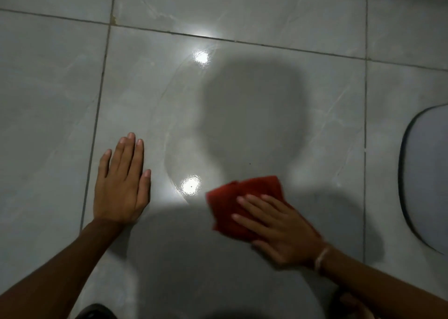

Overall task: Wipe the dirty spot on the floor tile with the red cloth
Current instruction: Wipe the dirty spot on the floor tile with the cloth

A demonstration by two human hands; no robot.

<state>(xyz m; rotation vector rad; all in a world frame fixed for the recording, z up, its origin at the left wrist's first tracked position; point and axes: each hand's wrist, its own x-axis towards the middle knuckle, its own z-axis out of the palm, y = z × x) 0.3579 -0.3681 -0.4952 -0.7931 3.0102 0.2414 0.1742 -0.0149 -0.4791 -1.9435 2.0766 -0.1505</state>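
Entry: left hand (121, 183) lies flat on the floor tile (155, 95), fingers straight, grip holding nothing. Centre: wet sheen, two glare spots. Right of centre: red cloth (247, 189) lies on the same tile, and the right hand (283, 229) presses it, grip flat, fingers straight. Right edge: dark-rimmed grey object (426, 180).

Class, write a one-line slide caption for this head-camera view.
Right hand presses the red cloth on the glossy grey floor tile; left hand rests flat on the tile nearby.
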